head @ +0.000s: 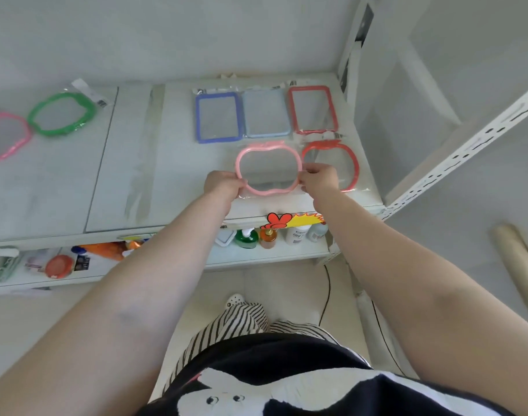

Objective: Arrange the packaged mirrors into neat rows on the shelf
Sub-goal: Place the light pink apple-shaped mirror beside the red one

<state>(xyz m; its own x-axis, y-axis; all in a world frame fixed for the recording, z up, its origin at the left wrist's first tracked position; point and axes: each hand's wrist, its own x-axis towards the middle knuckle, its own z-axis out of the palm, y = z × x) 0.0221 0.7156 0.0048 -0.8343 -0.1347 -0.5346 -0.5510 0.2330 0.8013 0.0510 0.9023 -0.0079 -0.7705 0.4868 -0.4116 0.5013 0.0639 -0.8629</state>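
I hold a light pink apple-shaped packaged mirror [268, 191] over the white shelf [172, 175], my left hand [223, 184] on its left rim and my right hand [318, 180] on its right rim. Right beside it lies a red apple-shaped mirror [351, 163]. Behind them a back row holds a blue rectangular mirror [200, 121], a pale blue one [265, 115] and a red rectangular one [331, 109]. Far left on the shelf lie a green apple-shaped mirror [36, 118] and a bright pink one [19, 142].
The shelf's white upright and slotted rail [454, 157] rise at the right. A lower shelf [256, 256] carries bottles, a red lid and other goods. A yellow and red sticker [289, 220] sits on the shelf's front edge. A cable runs along the floor.
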